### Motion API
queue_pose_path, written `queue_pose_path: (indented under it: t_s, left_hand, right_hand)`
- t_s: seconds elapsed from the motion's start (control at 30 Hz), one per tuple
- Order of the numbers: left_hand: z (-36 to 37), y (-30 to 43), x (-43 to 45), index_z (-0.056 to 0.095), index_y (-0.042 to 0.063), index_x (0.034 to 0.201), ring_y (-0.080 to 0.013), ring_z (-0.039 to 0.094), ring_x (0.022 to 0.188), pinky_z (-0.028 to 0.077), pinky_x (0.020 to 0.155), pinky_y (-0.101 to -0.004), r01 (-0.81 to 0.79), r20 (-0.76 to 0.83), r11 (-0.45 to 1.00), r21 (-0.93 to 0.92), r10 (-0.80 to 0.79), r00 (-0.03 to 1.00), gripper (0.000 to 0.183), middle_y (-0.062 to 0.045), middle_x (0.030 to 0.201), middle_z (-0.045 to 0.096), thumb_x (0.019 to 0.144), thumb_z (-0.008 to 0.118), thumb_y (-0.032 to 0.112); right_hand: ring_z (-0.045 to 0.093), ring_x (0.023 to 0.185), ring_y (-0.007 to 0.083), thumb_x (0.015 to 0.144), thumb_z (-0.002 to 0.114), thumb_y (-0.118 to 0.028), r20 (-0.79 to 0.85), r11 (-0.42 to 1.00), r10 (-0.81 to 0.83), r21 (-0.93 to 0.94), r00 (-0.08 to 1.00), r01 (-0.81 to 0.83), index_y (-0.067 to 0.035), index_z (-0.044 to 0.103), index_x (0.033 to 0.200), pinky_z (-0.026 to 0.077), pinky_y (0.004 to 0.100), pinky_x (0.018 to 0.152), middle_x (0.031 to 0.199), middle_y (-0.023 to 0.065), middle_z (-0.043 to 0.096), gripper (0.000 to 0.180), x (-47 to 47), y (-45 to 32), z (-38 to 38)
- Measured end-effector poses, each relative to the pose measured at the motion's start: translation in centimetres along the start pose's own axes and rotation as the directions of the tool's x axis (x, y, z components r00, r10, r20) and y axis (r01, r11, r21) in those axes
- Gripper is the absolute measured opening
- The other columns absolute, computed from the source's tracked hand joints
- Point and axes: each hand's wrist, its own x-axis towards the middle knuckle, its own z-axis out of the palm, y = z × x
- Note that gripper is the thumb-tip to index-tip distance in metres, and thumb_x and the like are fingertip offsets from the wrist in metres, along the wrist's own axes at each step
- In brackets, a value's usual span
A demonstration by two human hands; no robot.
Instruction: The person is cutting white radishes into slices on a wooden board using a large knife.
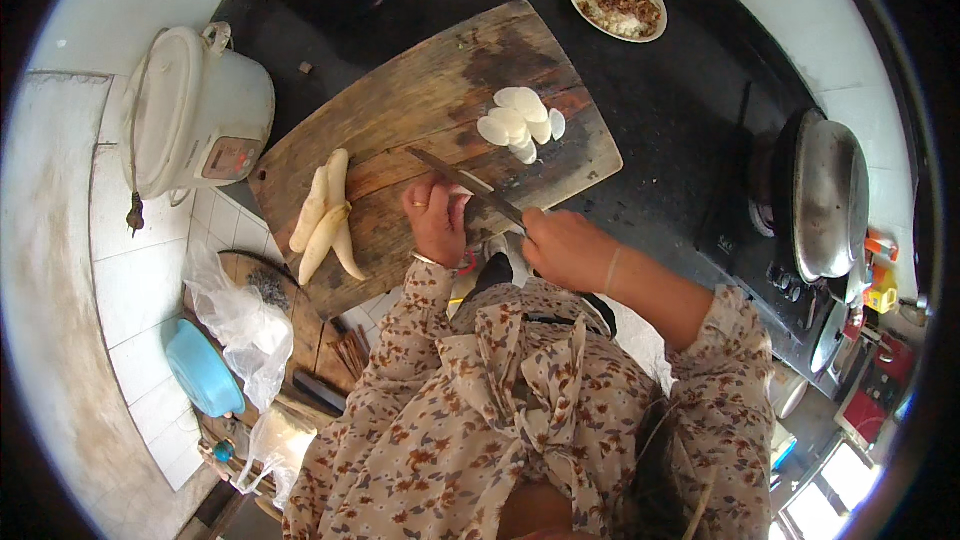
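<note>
A kitchen knife [480, 187] is gripped by its handle in my right hand [568, 249], its blade slanting up and left over the wooden cutting board [420, 105]. Against the blade's left side, my left hand [437, 221] holds a piece of white root vegetable [461, 190], mostly hidden by the fingers. Thin white oval slices [517, 120] lie overlapping in a loose pile beyond the knife. On the board's left part rest several whole pale root vegetables [326, 221], crossing one another.
A rice cooker [217, 120] stands left of the board, and a plate of food [616, 0] sits at the back. A lidded wok [829, 195] is on the right. Low on the left are a blue basin [202, 367] and a plastic bag [247, 330].
</note>
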Motion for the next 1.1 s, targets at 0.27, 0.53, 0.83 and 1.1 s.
queue_pose_path:
  t_s: [0.27, 0.53, 0.83, 1.1]
  left_hand:
    - [-0.1, -0.4, 0.4, 0.055, 0.004, 0.1, -0.0384, 0.045, 0.1, 0.035, 0.09, -0.0463, -0.024, 0.015, 0.999, -0.024, 0.024, 1.0, 0.029, -0.016, 0.11, 0.053, 0.073, 0.067, 0.004]
    - [0.1, -0.5, -0.2, 0.056, 0.003, 0.101, -0.0382, 0.043, 0.103, 0.036, 0.09, -0.0447, 0.033, -0.002, 0.999, -0.005, -0.033, 0.999, 0.029, -0.017, 0.111, 0.052, 0.074, 0.067, 0.004]
    - [-0.1, -0.4, 0.2, 0.054, 0.005, 0.101, -0.0385, 0.046, 0.101, 0.034, 0.091, -0.0458, -0.039, 0.011, 0.999, -0.024, 0.039, 0.999, 0.029, -0.016, 0.106, 0.053, 0.075, 0.067, 0.005]
    - [0.0, -0.8, -0.2, 0.053, 0.003, 0.103, -0.0394, 0.045, 0.103, 0.035, 0.091, -0.0465, 0.023, 0.007, 1.0, -0.02, -0.023, 1.0, 0.034, -0.019, 0.11, 0.051, 0.072, 0.066, 0.002]
  right_hand:
    - [0.061, 0.075, 0.0451, 0.086, 0.048, -0.017, -0.033, 0.999, -0.038, -0.039, 0.999, 0.037, 0.004, 0.049, 0.091, 0.049, 0.0516, 0.07, 0.078, 0.0274, 0.062, 0.022, 2.9, -0.2, 0.2]
    - [0.06, 0.071, 0.0455, 0.087, 0.05, -0.018, 0.093, 0.998, 0.048, -0.05, 0.995, -0.043, 0.003, 0.047, 0.093, 0.048, 0.0527, 0.066, 0.072, 0.0257, 0.061, 0.022, -2.9, -1.7, -1.7]
    - [0.061, 0.076, 0.0456, 0.085, 0.049, -0.014, 0.008, 0.999, -0.008, -0.052, 1.0, 0.009, 0.004, 0.049, 0.092, 0.049, 0.0514, 0.069, 0.078, 0.0267, 0.062, 0.02, 3.0, -0.3, 0.4]
    - [0.061, 0.074, 0.0448, 0.087, 0.048, -0.016, 0.032, 0.998, -0.018, -0.056, 0.999, 0.019, 0.005, 0.048, 0.091, 0.049, 0.0508, 0.068, 0.075, 0.0261, 0.062, 0.021, -1.1, -1.9, -1.6]
